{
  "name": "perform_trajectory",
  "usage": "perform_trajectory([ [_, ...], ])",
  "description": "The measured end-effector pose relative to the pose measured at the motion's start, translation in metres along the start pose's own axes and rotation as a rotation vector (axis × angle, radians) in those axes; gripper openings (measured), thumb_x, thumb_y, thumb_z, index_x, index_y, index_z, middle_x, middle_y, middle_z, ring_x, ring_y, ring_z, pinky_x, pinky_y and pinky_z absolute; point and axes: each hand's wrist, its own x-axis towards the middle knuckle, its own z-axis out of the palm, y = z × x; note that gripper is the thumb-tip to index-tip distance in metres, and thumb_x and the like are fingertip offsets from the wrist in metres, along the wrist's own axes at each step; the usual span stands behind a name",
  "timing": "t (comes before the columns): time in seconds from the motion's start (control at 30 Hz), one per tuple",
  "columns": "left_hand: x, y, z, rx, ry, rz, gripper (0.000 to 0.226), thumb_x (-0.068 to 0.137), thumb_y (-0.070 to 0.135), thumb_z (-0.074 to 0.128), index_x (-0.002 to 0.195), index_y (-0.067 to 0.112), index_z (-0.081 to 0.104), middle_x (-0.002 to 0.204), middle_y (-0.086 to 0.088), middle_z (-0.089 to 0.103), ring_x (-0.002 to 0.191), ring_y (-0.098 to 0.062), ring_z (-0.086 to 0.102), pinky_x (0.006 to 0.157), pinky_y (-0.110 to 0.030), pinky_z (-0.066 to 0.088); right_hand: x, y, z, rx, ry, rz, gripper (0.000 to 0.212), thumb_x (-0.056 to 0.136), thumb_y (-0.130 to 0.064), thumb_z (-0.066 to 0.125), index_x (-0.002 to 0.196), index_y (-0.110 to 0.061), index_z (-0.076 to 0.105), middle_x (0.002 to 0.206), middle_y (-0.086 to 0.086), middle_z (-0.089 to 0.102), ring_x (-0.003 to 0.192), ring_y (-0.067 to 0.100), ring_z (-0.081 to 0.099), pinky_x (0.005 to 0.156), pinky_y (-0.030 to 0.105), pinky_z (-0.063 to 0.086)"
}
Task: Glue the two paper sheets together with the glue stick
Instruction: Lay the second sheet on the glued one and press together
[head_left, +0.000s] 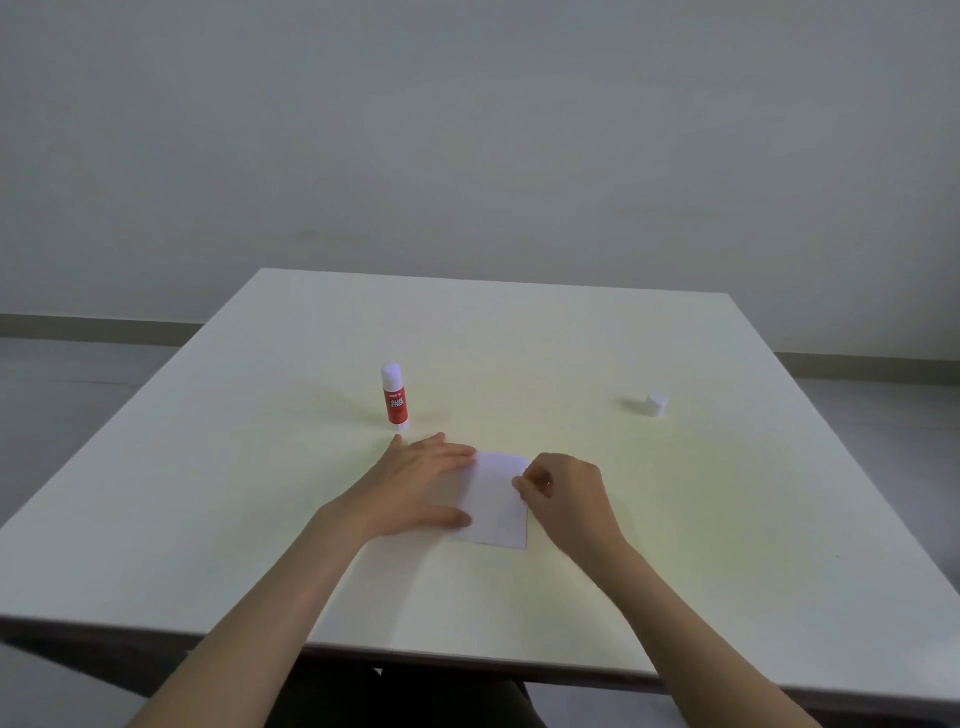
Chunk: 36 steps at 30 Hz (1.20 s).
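A small white paper sheet (497, 501) lies flat near the middle of the white table (675, 545); I cannot tell whether a second sheet lies under it. My left hand (415, 486) rests flat with fingers spread on the paper's left part. My right hand (563, 493) has its fingers curled, fingertips pressing on the paper's right edge. A red glue stick (395, 397) with a white top stands upright just behind my left hand, untouched. A small white cap (655, 404) lies far to the right.
The table's near edge runs just below my forearms. A grey wall and floor lie beyond the table's far edge.
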Motion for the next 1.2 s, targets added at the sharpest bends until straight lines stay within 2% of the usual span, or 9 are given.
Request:
perform_trajectory([
  [0.1,0.001,-0.002,0.003,-0.016,-0.035,-0.041,0.077,0.073,0.053,0.067,0.14,0.033,0.036,0.148,0.022,0.033,0.141,-0.002,0.016,0.113,-0.047,0.011,-0.033,-0.002,0.003,-0.181,0.105,-0.217,0.01,0.082,-0.011,0.06,0.078,-0.011,0.069,0.081,-0.001,0.067,0.074,0.02,0.055,0.062,0.029,0.046],
  [0.17,0.002,-0.004,0.004,-0.012,-0.046,-0.045,0.077,0.073,0.054,0.066,0.141,0.035,0.035,0.149,0.023,0.03,0.143,-0.002,0.013,0.114,-0.05,0.009,-0.05,-0.004,0.006,-0.31,0.165,-0.344,0.009,0.068,-0.006,0.071,0.071,-0.014,0.072,0.073,-0.006,0.069,0.068,0.023,0.06,0.054,0.034,0.051],
  [0.33,0.001,-0.005,0.005,-0.004,-0.053,-0.034,0.077,0.074,0.056,0.065,0.142,0.035,0.034,0.15,0.024,0.028,0.144,-0.004,0.011,0.114,-0.051,0.008,-0.058,0.001,0.014,-0.476,0.155,-0.39,0.019,0.049,-0.008,0.076,0.059,-0.022,0.07,0.064,-0.013,0.068,0.063,0.02,0.064,0.048,0.026,0.047],
  [0.57,0.001,-0.004,0.005,-0.019,-0.057,-0.05,0.079,0.073,0.055,0.066,0.142,0.034,0.033,0.15,0.023,0.029,0.144,-0.004,0.011,0.114,-0.057,0.006,-0.024,0.005,0.016,-0.556,0.145,-0.31,0.012,0.058,-0.006,0.067,0.062,-0.017,0.07,0.066,-0.006,0.069,0.067,0.022,0.062,0.053,0.031,0.047],
  [0.7,0.001,-0.003,0.004,0.008,-0.064,-0.029,0.077,0.075,0.054,0.064,0.142,0.032,0.034,0.148,0.022,0.03,0.143,-0.005,0.013,0.111,-0.056,0.011,0.006,0.013,0.017,-0.579,0.058,-0.281,0.034,0.082,-0.009,0.04,0.099,-0.016,0.068,0.104,-0.005,0.067,0.102,0.023,0.052,0.08,0.033,0.037],
  [0.83,0.0,-0.003,0.004,-0.003,-0.05,-0.005,0.074,0.076,0.053,0.063,0.141,0.031,0.034,0.147,0.022,0.032,0.14,-0.003,0.016,0.109,-0.054,0.013,0.019,0.015,0.017,-0.581,0.067,-0.271,0.039,0.083,-0.008,0.035,0.107,-0.018,0.065,0.112,-0.006,0.064,0.107,0.022,0.047,0.084,0.032,0.033],
  [1.0,-0.003,-0.005,0.007,-0.022,-0.047,-0.012,0.076,0.078,0.055,0.061,0.143,0.032,0.03,0.149,0.023,0.028,0.142,-0.001,0.009,0.113,-0.056,0.005,0.012,0.014,0.012,-0.616,0.056,-0.311,0.035,0.079,-0.008,0.039,0.097,-0.016,0.068,0.103,-0.005,0.068,0.103,0.025,0.052,0.082,0.033,0.037],
  [1.1,-0.004,-0.005,0.01,-0.021,-0.048,-0.025,0.077,0.079,0.056,0.06,0.145,0.032,0.028,0.151,0.023,0.026,0.143,-0.001,0.006,0.114,-0.058,0.002,-0.006,0.009,0.007,-0.638,0.091,-0.342,0.022,0.064,-0.006,0.055,0.07,-0.018,0.072,0.074,-0.007,0.071,0.078,0.024,0.062,0.064,0.032,0.048],
  [1.2,-0.004,-0.005,0.011,-0.032,-0.052,-0.042,0.078,0.079,0.056,0.059,0.145,0.032,0.026,0.153,0.023,0.023,0.146,-0.004,0.003,0.115,-0.059,-0.002,-0.029,0.008,0.01,-0.63,0.097,-0.421,0.016,0.055,-0.007,0.062,0.058,-0.021,0.069,0.063,-0.008,0.068,0.067,0.021,0.062,0.057,0.028,0.05],
])
